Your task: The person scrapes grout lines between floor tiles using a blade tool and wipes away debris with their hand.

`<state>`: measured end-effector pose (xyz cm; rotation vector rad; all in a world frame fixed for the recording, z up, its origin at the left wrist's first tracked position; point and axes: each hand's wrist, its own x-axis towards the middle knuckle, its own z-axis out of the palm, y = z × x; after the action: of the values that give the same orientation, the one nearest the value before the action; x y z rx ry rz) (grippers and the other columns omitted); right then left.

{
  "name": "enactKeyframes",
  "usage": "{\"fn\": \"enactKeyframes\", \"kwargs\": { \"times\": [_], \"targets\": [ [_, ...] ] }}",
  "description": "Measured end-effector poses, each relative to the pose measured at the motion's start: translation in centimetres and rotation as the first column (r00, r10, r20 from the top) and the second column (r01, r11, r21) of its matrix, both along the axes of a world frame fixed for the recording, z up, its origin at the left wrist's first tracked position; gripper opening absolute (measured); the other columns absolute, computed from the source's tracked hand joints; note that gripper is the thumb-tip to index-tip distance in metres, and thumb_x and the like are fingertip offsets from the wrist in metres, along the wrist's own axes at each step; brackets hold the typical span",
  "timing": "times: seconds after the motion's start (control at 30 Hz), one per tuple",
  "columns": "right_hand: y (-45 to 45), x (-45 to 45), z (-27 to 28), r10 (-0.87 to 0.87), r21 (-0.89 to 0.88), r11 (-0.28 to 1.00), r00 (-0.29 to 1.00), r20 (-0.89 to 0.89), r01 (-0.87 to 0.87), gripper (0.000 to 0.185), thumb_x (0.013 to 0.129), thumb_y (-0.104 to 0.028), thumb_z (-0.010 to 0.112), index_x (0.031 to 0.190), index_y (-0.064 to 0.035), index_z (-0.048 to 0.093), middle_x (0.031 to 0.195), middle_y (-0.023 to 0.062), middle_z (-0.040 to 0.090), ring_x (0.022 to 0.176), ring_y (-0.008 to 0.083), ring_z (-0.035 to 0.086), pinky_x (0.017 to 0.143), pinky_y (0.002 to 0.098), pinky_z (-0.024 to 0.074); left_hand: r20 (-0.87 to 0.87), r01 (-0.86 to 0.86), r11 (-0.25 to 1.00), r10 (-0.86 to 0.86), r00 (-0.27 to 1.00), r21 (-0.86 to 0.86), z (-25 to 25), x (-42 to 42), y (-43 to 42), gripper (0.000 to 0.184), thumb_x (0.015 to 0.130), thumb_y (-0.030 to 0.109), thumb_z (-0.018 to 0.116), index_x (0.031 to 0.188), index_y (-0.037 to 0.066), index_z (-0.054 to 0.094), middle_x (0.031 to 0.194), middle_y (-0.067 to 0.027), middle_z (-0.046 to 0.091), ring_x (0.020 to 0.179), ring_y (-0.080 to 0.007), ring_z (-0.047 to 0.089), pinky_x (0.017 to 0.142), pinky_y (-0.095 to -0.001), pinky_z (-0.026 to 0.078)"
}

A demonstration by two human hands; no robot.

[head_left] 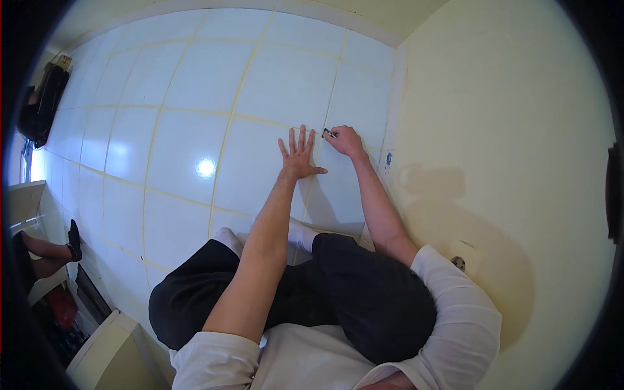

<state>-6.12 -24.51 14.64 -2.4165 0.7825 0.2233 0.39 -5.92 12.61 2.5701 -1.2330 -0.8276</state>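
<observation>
Many glossy floor tiles [283,78], yellow grout [231,115], cream wall [507,110].

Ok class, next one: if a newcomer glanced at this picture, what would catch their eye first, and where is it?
Probably the left hand, spread wide near the middle of the picture, with the right hand beside it gripping a small dark tool at a tile joint. Next, the bright glare spot on the shiny tiled floor, left of the hands, and the large shadow on the wall at right.
</observation>
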Motion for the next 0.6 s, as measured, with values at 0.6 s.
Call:
{"fn": "enactKeyframes", "kwargs": {
  "times": [0.6],
  "targets": [
    [-0.78,0.61,0.38,0.097,-0.034,0.995,0.995,0.030,-0.096,0.033,0.083,-0.041,0.071,0.094,-0.0103,0.077,0.081,0.0143,0.072,0.075,0.0312,0.069,0.072,0.0409,0.0549,-0.002,-0.009,1.000,0.009,1.000,-0.012,-0.02,0.41,-0.43,0.142,0.060,0.079,0.076,0.161,0.024,-0.007,0.167,-0.0108,-0.018,0.150,-0.0406,-0.022,0.112,-0.0726,-0.011]
  ]
}}
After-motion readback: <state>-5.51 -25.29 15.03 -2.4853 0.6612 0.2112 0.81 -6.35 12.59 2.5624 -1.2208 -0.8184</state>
